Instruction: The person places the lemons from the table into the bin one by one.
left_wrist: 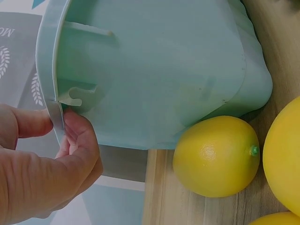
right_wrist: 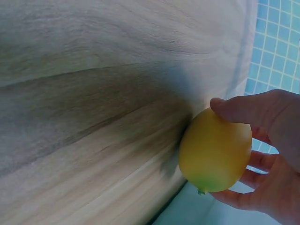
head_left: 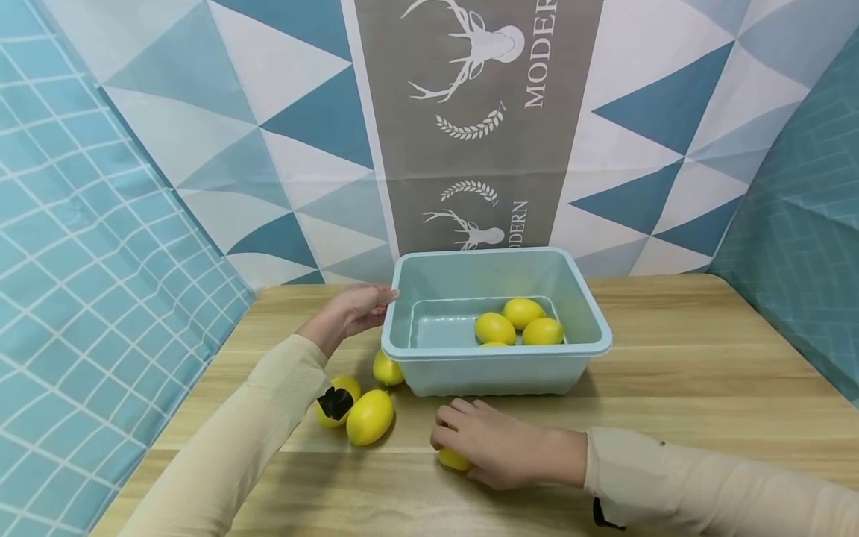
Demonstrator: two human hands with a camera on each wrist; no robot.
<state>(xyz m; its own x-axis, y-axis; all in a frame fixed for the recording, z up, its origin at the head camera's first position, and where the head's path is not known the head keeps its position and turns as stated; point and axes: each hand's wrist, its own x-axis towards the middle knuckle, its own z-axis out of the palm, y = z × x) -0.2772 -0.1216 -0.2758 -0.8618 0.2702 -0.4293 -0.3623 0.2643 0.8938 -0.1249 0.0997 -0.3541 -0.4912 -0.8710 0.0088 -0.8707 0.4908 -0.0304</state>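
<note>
A pale blue-green plastic bin (head_left: 496, 373) stands at the back middle of the wooden table, with several yellow lemons (head_left: 495, 328) inside it. My left hand (head_left: 356, 307) pinches the bin's left rim (left_wrist: 55, 93) between thumb and curled fingers. In front of the bin, my right hand (head_left: 499, 447) curls over a lemon (right_wrist: 215, 152), thumb on one side and fingers on the other; the hand hides most of that lemon in the head view. Beside the bin's left end lies another lemon (left_wrist: 215, 157).
Two more lemons, one nearer (head_left: 370, 418) and one partly behind the left wrist's black camera (head_left: 335, 403), lie left of the bin's front. Patterned cloth walls (head_left: 295, 149) border the table (head_left: 705, 358) at the back and both sides.
</note>
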